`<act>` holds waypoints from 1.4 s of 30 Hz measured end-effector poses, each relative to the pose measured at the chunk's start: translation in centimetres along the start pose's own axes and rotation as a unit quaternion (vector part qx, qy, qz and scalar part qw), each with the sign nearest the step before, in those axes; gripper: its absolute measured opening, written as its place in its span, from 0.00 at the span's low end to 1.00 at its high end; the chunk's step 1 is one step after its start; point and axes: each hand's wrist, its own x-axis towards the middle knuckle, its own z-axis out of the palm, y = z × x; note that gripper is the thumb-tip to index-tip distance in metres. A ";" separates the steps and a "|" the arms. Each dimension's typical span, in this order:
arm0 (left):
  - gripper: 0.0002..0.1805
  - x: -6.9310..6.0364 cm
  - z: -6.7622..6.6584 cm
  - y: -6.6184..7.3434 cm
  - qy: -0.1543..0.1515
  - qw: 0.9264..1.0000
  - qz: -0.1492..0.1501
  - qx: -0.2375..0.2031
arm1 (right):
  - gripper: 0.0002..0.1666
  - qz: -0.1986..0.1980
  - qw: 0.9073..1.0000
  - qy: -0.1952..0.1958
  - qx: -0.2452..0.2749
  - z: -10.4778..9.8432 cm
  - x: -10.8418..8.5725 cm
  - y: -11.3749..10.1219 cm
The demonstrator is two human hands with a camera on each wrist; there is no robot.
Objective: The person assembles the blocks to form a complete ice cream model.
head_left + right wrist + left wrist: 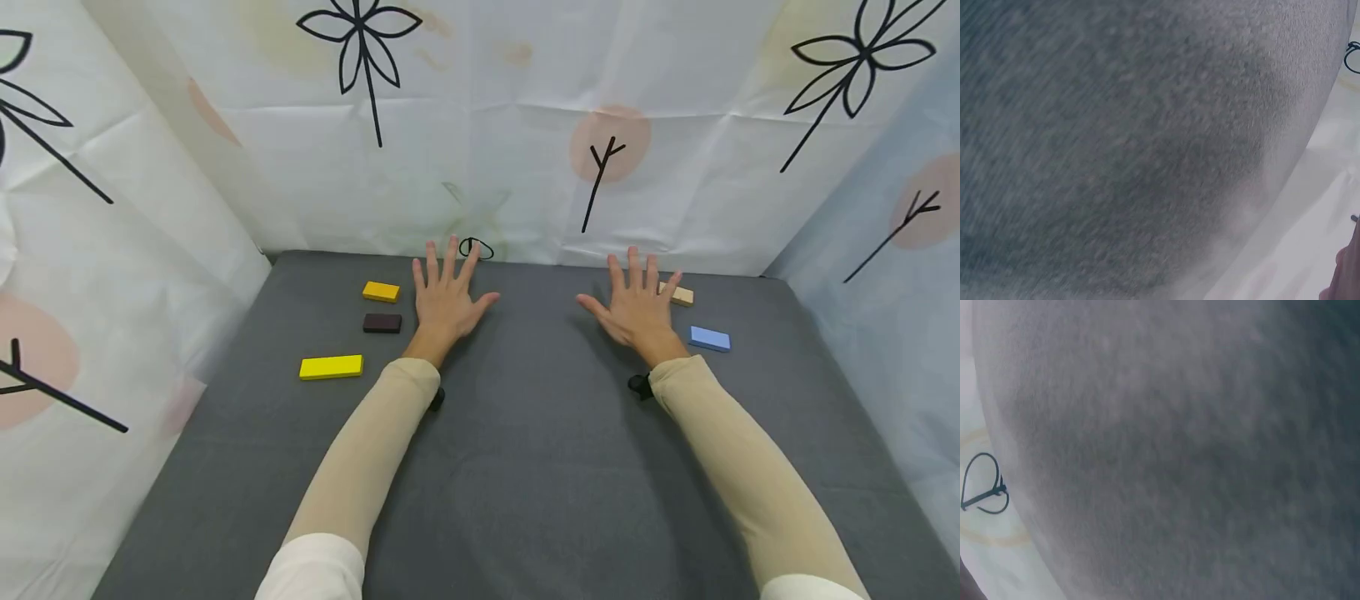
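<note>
My left hand (pixel 444 302) is spread with straight fingers over the far part of the grey table, holding nothing. Left of it lie an orange block (pixel 381 292), a dark brown block (pixel 382 323) and a longer yellow block (pixel 332 367). My right hand (pixel 637 307), also spread and holding nothing, partly covers a pale wooden block (pixel 682 297). A blue block (pixel 709 338) lies to the right of that wrist. The left wrist view holds mostly blurred grey cloth; in the right wrist view a bit of hand (pixel 1347 269) shows at the lower right corner.
Grey cloth covers the table (pixel 525 467). White printed curtains (pixel 510 150) with leaf and twig drawings hang along its back and both sides. A small black device (pixel 641 385) sits under the right wrist.
</note>
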 end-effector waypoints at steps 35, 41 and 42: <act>0.53 -4.2 -3.3 -5.9 0.003 0.995 -0.039 -0.089 | 0.61 0.018 0.999 -0.003 0.051 -0.8 -4.0 8.2; 0.53 -5.0 -3.8 -7.1 0.018 0.994 -0.029 -0.103 | 0.60 0.011 0.997 -0.006 0.078 -0.9 -4.7 9.7; 0.54 -5.1 -3.8 -7.4 0.019 0.993 -0.025 -0.110 | 0.60 0.011 0.996 -0.008 0.084 -0.9 -4.8 9.9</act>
